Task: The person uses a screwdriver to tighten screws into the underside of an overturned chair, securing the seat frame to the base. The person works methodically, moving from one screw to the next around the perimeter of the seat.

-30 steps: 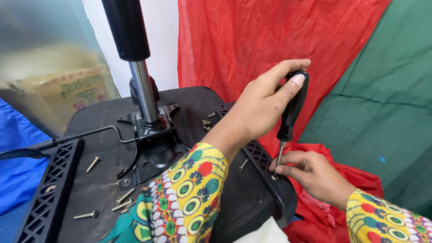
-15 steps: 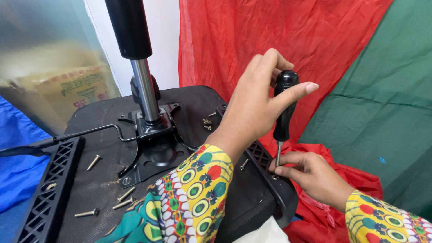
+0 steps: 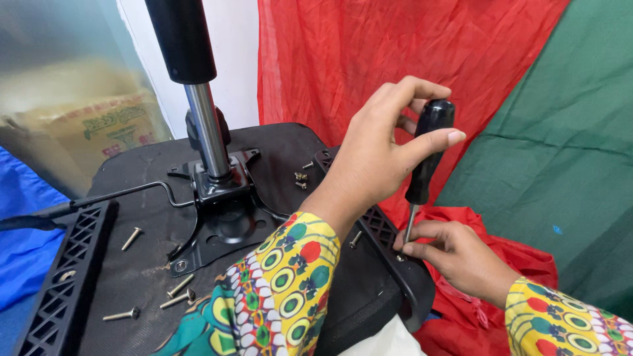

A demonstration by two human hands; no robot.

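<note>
Since a second ago, left hand (image 3: pixel 379 155) has re-gripped, fingers wrapping the black-handled screwdriver (image 3: pixel 425 161) upright; right hand (image 3: pixel 455 254) pinches its tip onto the screw at the armrest bracket (image 3: pixel 395 254) so it won't slip.

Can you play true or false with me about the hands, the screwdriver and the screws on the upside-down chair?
1. The left hand holds the screwdriver by its black handle. True.
2. The right hand lies flat on the red cloth. False: its fingers pinch the screwdriver's tip at the black armrest bracket.
3. Loose screws lie on the chair seat. True.
4. The screwdriver lies flat on the seat. False: it stands nearly upright.
5. A shiny metal post stands up from the black base plate. True.
</note>
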